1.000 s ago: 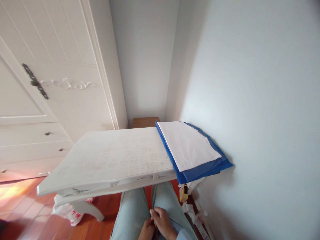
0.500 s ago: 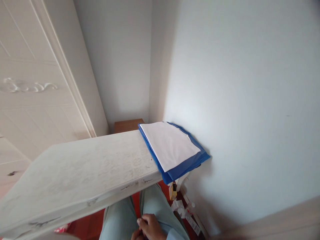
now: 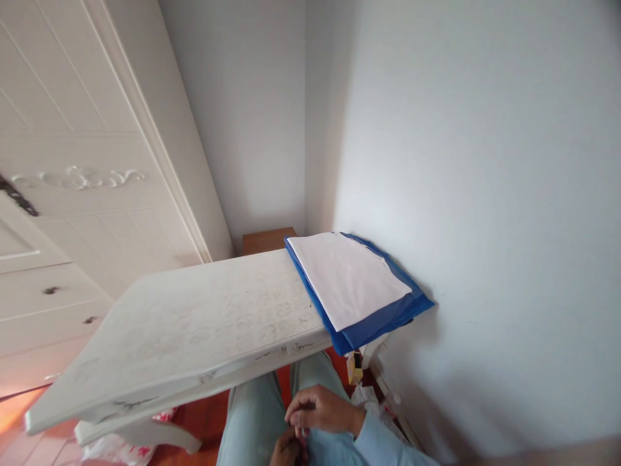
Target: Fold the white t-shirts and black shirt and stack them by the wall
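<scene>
Over my lap, my right hand (image 3: 324, 410) has its fingers curled in, thumb near the index finger, with no object showing in it. Just below, at the bottom edge, my left hand (image 3: 288, 446) is partly cut off; its fingers are bent, close to or touching the right fingertips. Both hands are below the front edge of a white table (image 3: 204, 317). On the table's right end lies a folded blue cloth (image 3: 383, 327), overhanging the front corner. A flat pale pinkish-white sheet (image 3: 347, 278) rests on top of it.
A white cabinet (image 3: 97, 142) with carved trim stands at left. Behind the table is a brown wooden piece (image 3: 266, 241). The white wall (image 3: 485, 194) is close on the right. On the red floor are a yellow box (image 3: 354, 372), white scraps and a plastic bag (image 3: 119, 448).
The view has shifted left, so table and cloth appear further right, and more cabinet shows. My right hand has risen slightly and its fingers have come away from their closer clasp with the left.
</scene>
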`<move>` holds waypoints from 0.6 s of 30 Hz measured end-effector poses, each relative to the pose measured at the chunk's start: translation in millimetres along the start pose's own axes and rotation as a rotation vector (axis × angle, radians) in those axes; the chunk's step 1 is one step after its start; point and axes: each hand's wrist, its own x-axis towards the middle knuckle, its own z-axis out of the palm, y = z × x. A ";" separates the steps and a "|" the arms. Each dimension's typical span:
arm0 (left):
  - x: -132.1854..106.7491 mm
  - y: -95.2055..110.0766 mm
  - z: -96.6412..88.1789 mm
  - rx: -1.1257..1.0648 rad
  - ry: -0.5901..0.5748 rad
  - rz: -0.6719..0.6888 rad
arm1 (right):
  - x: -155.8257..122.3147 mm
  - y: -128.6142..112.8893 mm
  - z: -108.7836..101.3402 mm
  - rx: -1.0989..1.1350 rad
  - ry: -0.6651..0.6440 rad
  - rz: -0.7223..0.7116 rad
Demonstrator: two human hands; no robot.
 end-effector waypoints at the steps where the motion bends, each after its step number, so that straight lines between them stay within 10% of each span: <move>1: 1.4 -2.5 0.6 0.009 0.007 -0.018 | -10.8 -35.3 -20.7 -0.070 -0.046 -0.087; 4: 3.1 -5.8 1.6 0.030 0.028 -0.062 | -28.7 -130.1 -105.2 -0.331 -0.058 -0.282; 6: 1.4 -5.0 1.0 0.033 0.032 -0.058 | -23.3 -168.8 -172.0 -0.506 0.214 -0.262; 11: -4.2 0.7 0.8 0.045 0.019 -0.033 | 11.2 -183.5 -306.0 -1.147 0.655 0.402; 18: -2.6 9.0 11.6 -0.017 0.078 -0.145 | 17.9 -179.1 -328.5 -1.301 0.727 0.642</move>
